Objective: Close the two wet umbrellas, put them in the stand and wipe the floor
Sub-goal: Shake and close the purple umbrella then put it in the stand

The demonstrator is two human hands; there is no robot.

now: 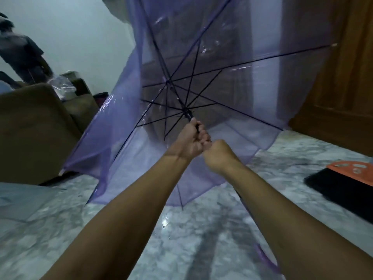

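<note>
Open translucent purple umbrella (125,142), its canopy spreading away from the viewer above the grey marble floor (84,223). The left hand (190,141) is gripping the black shaft (189,115) just below the rib hub. The right hand (219,154) is fisting around the shaft directly behind, touching the left. Printing on the orange card (355,168) is too blurred to read.
</note>
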